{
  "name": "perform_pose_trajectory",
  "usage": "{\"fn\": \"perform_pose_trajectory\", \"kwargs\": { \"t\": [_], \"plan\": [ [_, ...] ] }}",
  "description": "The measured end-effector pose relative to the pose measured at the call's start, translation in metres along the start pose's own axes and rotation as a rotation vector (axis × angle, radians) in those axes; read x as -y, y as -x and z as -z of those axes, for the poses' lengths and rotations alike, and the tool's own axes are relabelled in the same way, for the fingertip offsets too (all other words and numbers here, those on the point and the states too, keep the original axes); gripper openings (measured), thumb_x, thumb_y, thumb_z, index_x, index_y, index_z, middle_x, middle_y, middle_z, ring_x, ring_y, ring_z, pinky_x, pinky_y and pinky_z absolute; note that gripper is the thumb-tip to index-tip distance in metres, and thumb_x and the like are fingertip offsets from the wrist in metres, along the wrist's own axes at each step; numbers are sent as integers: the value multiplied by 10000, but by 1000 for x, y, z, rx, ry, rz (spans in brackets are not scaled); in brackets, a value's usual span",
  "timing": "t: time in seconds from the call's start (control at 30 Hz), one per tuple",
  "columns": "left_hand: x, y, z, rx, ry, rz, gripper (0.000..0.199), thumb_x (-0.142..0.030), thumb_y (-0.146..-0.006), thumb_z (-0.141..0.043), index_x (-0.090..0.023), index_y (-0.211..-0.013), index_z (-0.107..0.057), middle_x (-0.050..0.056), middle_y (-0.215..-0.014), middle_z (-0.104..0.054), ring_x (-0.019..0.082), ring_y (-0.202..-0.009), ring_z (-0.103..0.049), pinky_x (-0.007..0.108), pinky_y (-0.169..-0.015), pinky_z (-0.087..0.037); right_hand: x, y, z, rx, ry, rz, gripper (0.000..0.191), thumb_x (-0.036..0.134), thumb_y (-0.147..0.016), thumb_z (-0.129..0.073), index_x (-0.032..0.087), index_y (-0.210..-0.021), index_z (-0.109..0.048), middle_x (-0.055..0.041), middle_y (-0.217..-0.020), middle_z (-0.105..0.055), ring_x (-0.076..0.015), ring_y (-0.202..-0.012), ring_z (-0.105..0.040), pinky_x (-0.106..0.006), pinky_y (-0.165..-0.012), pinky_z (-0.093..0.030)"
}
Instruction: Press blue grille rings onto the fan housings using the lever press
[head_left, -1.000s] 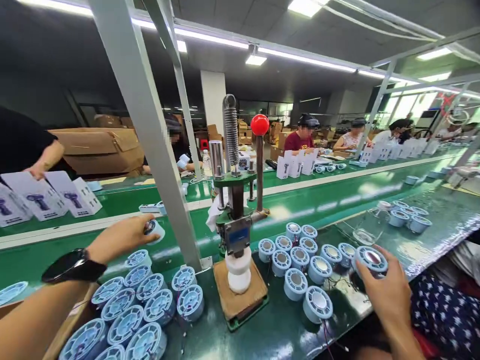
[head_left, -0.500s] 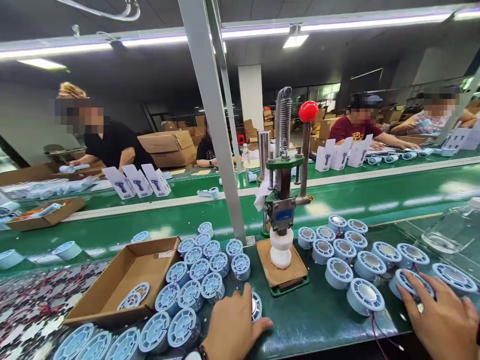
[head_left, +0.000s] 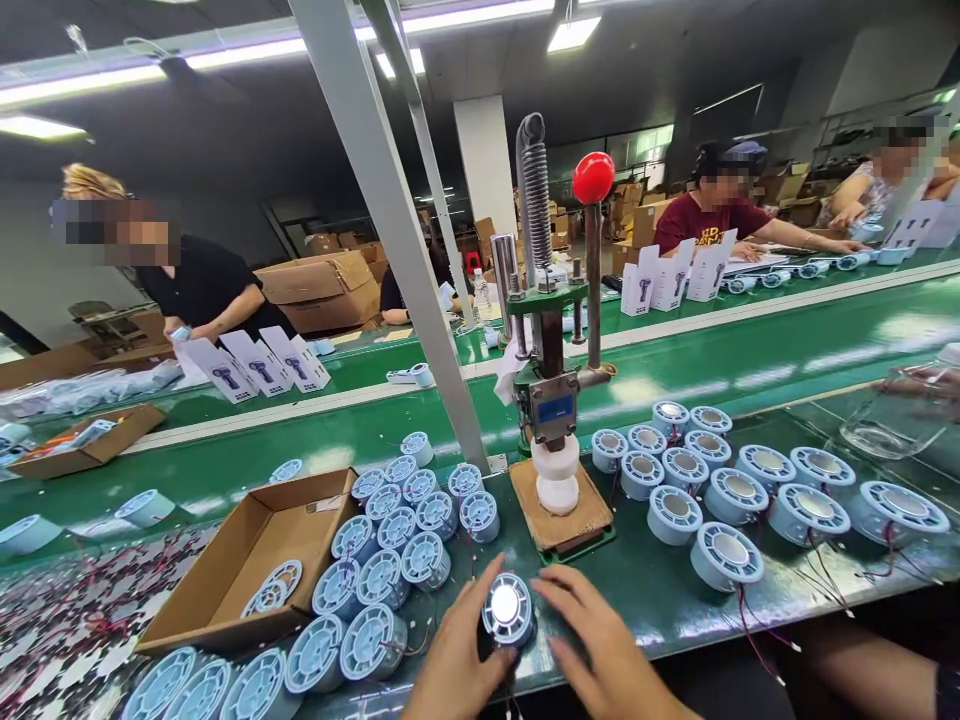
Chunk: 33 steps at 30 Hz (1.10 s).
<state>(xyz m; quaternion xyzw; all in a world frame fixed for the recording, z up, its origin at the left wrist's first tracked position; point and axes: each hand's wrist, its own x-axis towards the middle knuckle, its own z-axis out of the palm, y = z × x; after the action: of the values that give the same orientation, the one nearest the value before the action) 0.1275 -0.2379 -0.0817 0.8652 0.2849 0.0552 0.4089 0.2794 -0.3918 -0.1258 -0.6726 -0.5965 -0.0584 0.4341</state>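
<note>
A light blue round fan-housing part (head_left: pixel 507 610) with a shiny silver disc in its centre stands at the front edge of the green bench. My left hand (head_left: pixel 459 645) curls round its left side, thumb and forefinger touching the rim. Beside it on the right, my right hand (head_left: pixel 600 645) has its fingers apart and holds nothing. Just beyond stands a hand press (head_left: pixel 555 405) with a red ball lever and white round pressing blocks. Several similar parts with silver discs (head_left: pixel 727 555) sit right of the press, and several without discs (head_left: pixel 373 642) to its left.
An open cardboard box (head_left: pixel 225 560) with white rings stands at left, near a pile of flat pieces with red wires (head_left: pixel 67 610). A clear bottle (head_left: pixel 896 415) stands at right, a blurred hand by it. A slanted metal post (head_left: pixel 390 190) rises behind the box; co-workers sit and stand across the conveyor.
My right hand has left the parts at right and come to the middle, beside the part at my left hand. A blurred hand now shows at the bottle. The view has shifted slightly.
</note>
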Motion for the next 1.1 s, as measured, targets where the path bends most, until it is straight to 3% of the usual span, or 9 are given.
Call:
{"fn": "perform_pose_trajectory", "kwargs": {
  "t": [0.13,0.23,0.4,0.53,0.6,0.8,0.87,0.97,1.1],
  "plan": [
    [10,0,-38,-219,-40,-12,721,-130,-702,-585,-162,-1414,-478,116,-1402,-563,288,-1282,-522,473,-1100,-397,5,-8,-22,108,-241,-88,452,137,-946,-399,234,-1376,-497,-72,-1339,-528,-125,-1243,-536,-211,-1064,-440],
    [5,2,-58,-316,-90,-64,604,-162,-717,-643,-196,-1316,-568,103,-1240,-663,294,-1152,-604,473,-1005,-481,-5,1,-9,177,-328,-130,454,158,-987,-376,296,-1412,-459,-37,-1386,-488,-101,-1285,-492,-188,-1104,-383],
    [-5,2,-71,-323,-165,-150,561,-157,-720,-695,-198,-1265,-572,117,-1198,-676,311,-1095,-628,506,-938,-517,-13,7,12,242,-423,-169,455,187,-1019,-349,346,-1443,-401,6,-1418,-461,-63,-1310,-454,-154,-1128,-327],
    [1,7,-70,-268,-200,-225,782,-230,-738,-726,-200,-1445,-393,148,-1417,-544,351,-1268,-535,583,-1031,-450,-12,7,14,252,-412,-190,422,198,-1024,-341,317,-1414,-450,1,-1417,-471,-57,-1311,-456,-135,-1122,-325],
    [3,10,-68,-224,-180,-258,783,-284,-798,-682,-225,-1490,-321,133,-1492,-466,346,-1341,-468,594,-1072,-409,-10,9,12,229,-391,-193,420,200,-1021,-348,292,-1417,-453,-14,-1431,-462,-74,-1325,-449,-154,-1130,-329],
    [-6,11,-65,-156,-10,-55,768,-179,-784,-644,-238,-1491,-348,94,-1518,-438,316,-1388,-410,568,-1158,-301,-5,7,11,155,-311,-182,417,173,-998,-359,263,-1387,-481,-38,-1413,-479,-116,-1299,-490,-205,-1099,-400],
    [-6,13,-62,-153,47,-72,788,-193,-776,-662,-243,-1494,-343,90,-1533,-415,319,-1400,-387,552,-1167,-291,-3,10,12,86,-231,-174,419,168,-982,-384,245,-1385,-471,-53,-1380,-504,-132,-1273,-513,-217,-1072,-430],
    [-4,16,-52,-161,162,-152,690,-313,-906,-558,-272,-1527,-259,73,-1561,-367,279,-1408,-376,479,-1162,-328,1,26,10,-75,-82,-147,312,126,-924,-434,181,-1209,-548,-85,-1164,-611,-159,-1101,-602,-233,-945,-500],
    [-9,11,-37,-89,184,-180,509,-367,-1006,-380,-331,-1508,-305,3,-1580,-332,215,-1458,-281,409,-1207,-242,8,53,-7,-94,79,-58,99,103,-875,-489,190,-855,-531,-13,-759,-585,-127,-686,-565,-222,-650,-453]
  ]
}}
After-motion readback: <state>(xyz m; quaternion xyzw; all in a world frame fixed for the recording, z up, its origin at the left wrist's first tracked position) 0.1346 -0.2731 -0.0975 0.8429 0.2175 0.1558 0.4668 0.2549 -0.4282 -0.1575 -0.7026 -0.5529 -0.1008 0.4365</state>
